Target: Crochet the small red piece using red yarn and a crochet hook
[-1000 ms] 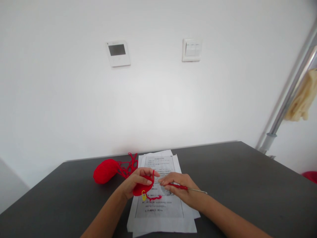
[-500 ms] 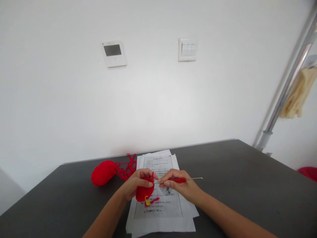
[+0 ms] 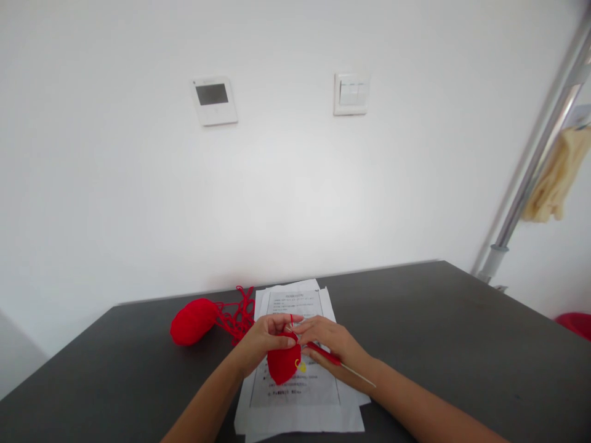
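Above the printed sheets (image 3: 300,419), the left hand (image 3: 261,344) pinches the red crocheted piece (image 3: 281,367) between thumb and fingers, a yellow marker (image 3: 301,367) at the piece's right edge. The right hand (image 3: 339,346), fingers curled, grips the red-handled hook (image 3: 329,354); its working tip is too obscured to confirm yarn contact. Farther left, the red yarn ball (image 3: 192,322) rests on the dark table (image 3: 406,314).

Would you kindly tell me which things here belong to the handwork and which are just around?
Belongs to the job: red crochet piece, red-gripped hook, yellow clip, red yarn ball; probably printed sheets.
Just around: wall panel, light switch, metal pole, cream cloth.
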### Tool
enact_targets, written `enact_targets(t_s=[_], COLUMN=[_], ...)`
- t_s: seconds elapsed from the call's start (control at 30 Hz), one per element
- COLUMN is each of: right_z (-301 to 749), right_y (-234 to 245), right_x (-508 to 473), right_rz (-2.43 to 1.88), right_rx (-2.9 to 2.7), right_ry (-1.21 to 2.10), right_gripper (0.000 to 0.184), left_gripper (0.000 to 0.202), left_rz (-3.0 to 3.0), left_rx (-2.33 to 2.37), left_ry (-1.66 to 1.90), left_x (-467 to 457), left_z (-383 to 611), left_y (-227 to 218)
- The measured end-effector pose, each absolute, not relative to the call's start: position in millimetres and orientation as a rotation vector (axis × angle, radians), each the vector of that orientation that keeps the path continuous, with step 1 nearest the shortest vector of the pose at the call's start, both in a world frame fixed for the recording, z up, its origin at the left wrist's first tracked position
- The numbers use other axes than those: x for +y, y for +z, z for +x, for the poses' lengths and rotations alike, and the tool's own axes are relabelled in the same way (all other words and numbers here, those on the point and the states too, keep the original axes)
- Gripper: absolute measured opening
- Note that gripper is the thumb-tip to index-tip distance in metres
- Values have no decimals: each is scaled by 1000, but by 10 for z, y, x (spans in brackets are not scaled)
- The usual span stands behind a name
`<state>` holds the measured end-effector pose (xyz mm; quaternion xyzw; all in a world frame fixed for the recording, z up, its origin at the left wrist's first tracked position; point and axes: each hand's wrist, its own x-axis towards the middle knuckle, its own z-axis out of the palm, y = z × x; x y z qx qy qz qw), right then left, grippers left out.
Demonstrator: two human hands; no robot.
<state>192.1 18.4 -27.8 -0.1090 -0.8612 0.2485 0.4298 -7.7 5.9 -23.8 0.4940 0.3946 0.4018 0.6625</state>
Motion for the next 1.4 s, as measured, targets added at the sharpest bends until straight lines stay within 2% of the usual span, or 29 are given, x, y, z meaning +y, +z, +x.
enact_targets(t_s=[0.1,0.33,0.57,0.8,1.17,1.4], right_z=[1918,1881,1867,1882,1912,1972], right_y=[-304,-328,-303,-345,-316,-274], right_x=[183,189,207,251,269,294], right_rz=[-326,-643,-678,-692,-654,-576], right_rx=[-2123,-1834,-1650,-1575,-1624,-1661], right_ry=[665,1038,1289,1323,1270,1339], right_gripper=[14,10,21,22,22,24], left_gripper=[49,55,31,26,34,32], left_rz=[1149,1196,1265,1223,1190,1185], left_rx=[917,966,1070,1072,1056,1094], left_ry=[903,886,980,1030,1081,1117], left_x=[57,27,85,69,56,28], left_z=[-38,27,-79,-42,13,62], left_y=[-247,-179,-215,-194,-178,-101])
